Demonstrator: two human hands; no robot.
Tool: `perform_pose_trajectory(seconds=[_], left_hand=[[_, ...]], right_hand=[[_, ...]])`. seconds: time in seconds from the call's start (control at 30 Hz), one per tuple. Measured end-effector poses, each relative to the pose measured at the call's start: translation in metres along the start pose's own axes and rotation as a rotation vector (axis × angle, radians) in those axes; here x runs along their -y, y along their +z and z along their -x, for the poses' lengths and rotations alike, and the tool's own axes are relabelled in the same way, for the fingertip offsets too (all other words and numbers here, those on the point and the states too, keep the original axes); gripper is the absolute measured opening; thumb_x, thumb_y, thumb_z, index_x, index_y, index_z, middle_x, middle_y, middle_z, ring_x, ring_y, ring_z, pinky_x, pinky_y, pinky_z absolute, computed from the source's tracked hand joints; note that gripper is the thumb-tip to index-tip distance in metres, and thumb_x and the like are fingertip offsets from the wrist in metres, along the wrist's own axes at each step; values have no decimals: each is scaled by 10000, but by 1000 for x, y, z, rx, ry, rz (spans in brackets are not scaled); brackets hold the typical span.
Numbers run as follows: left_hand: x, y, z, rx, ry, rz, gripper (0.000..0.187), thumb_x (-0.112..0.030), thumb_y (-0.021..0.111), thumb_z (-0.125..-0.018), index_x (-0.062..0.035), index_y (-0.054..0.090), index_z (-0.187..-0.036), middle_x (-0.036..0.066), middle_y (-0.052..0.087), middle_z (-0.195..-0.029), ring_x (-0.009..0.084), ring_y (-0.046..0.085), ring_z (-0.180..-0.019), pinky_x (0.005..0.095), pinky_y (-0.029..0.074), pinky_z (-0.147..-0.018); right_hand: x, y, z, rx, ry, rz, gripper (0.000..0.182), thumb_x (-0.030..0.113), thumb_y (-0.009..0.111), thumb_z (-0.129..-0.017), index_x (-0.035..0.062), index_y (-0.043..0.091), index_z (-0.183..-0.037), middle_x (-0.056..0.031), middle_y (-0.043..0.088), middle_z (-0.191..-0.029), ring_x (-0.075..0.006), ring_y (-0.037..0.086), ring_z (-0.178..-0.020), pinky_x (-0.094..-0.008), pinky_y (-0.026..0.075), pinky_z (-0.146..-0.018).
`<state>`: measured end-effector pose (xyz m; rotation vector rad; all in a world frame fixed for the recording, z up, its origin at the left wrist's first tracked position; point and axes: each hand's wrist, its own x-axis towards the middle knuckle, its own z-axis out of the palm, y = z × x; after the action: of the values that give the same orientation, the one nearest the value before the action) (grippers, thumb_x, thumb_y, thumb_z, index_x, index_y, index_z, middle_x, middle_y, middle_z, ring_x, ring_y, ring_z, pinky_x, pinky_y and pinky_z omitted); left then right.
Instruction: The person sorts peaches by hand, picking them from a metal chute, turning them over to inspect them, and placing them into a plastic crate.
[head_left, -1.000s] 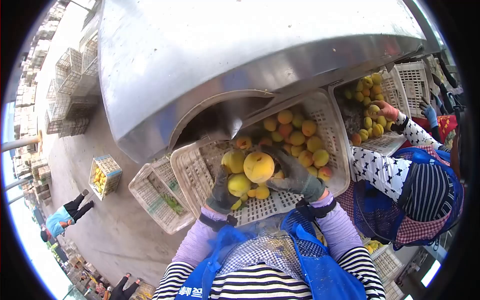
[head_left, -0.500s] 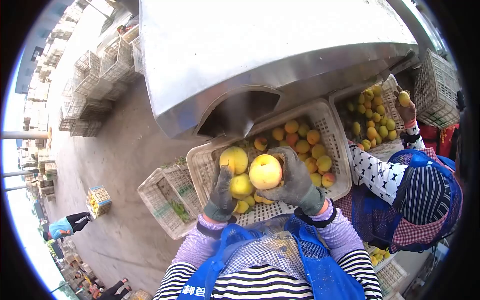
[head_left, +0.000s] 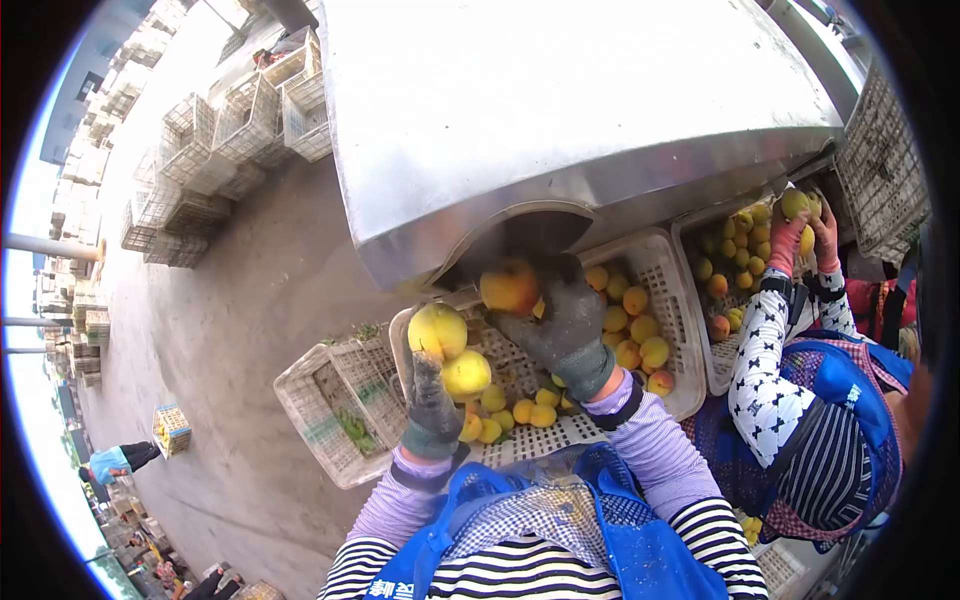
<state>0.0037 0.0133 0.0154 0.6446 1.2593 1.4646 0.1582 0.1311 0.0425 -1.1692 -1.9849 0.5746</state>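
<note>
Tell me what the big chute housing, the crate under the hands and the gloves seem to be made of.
The chute housing looks like sheet metal, probably stainless steel: dull silver, with broad soft reflections. The crate looks like moulded plastic: off-white, matte, with a regular lattice of holes. The gloves on the left hand and right hand look like grey knitted fabric, perhaps coated; the finish is too small to tell.

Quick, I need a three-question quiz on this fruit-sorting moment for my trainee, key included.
1. True or false: the right hand holds a peach up by the metal chute.
2. What does the left hand hold? A) a knife B) two yellow peaches C) nothing
3. Fill in: the loose fruit lies in a white ____.

Key: 1 true; 2 B; 3 crate.
</note>
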Motion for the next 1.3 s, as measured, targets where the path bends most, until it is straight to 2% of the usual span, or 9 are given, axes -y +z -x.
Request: perform_pose_trajectory(seconds=[0.3,0.37,0.43,0.57,0.77,0.83,1.1,1.17,1.3], left_hand=[[-7,-11,-3,89,-171,80,563,-470,491,-1007,-50,454,-1381,101,621,-1099,201,624,-980,319,528,-859],[-2,-15,2,76,-289,307,597,-490,465,-1012,-18,451,-1378,132,627,-1153,219,632,-1037,335,534,-908],[13,-28,1,345,-335,550,574,-419,399,-1051,-11,386,-1455,146,525,-1372,241,567,-1211,363,488,-1022],[0,0,3,274,-381,631,581,-456,397,-1049,-17,419,-1429,144,548,-1347,241,587,-1184,356,500,-1013],[8,5,-14,359,-383,478,582,-469,365,-1062,-26,424,-1436,140,544,-1361,219,581,-1190,334,490,-1017],[3,12,-21,258,-236,68,582,-471,342,-1069,-30,425,-1439,129,534,-1378,192,584,-1174,322,499,-991],[-8,9,-27,66,-227,63,668,-578,383,-1012,17,586,-1236,134,703,-990,235,673,-883,328,547,-800],[-3,8,-31,36,-182,113,635,-554,413,-1004,14,584,-1230,133,692,-1024,243,658,-957,361,538,-837],[9,-1,-27,-34,-355,600,570,-495,426,-1014,3,571,-1250,136,660,-1122,251,630,-1052,396,516,-916]], right_hand=[[-17,42,-47,-145,-175,138,384,332,824,-749,88,681,-1008,-108,679,-905,-319,662,-832,-397,545,-728],[4,19,-54,201,260,68,625,418,821,-714,51,630,-1183,-161,657,-1066,-353,638,-972,-469,518,-872],[6,-3,-25,230,122,-74,682,416,826,-709,47,603,-1238,-174,634,-1126,-363,621,-1015,-473,505,-904],[18,-13,36,355,-80,-232,808,392,830,-700,66,524,-1373,-208,539,-1294,-395,572,-1113,-478,474,-972],[15,-14,40,240,98,-247,701,317,815,-698,93,563,-1313,-217,535,-1261,-403,572,-1083,-479,497,-903],[17,-6,31,174,133,-177,657,299,825,-697,79,587,-1269,-196,567,-1225,-385,589,-1064,-456,505,-891],[-27,53,-24,19,-46,137,376,342,796,-750,106,702,-1028,-111,651,-1052,-326,641,-887,-417,522,-757],[-25,57,-43,-40,-113,28,292,261,789,-760,106,710,-995,-91,701,-830,-272,675,-815,-432,530,-765],[8,17,-42,273,92,170,476,301,811,-728,67,670,-1118,-117,703,-956,-284,673,-888,-438,523,-807]])
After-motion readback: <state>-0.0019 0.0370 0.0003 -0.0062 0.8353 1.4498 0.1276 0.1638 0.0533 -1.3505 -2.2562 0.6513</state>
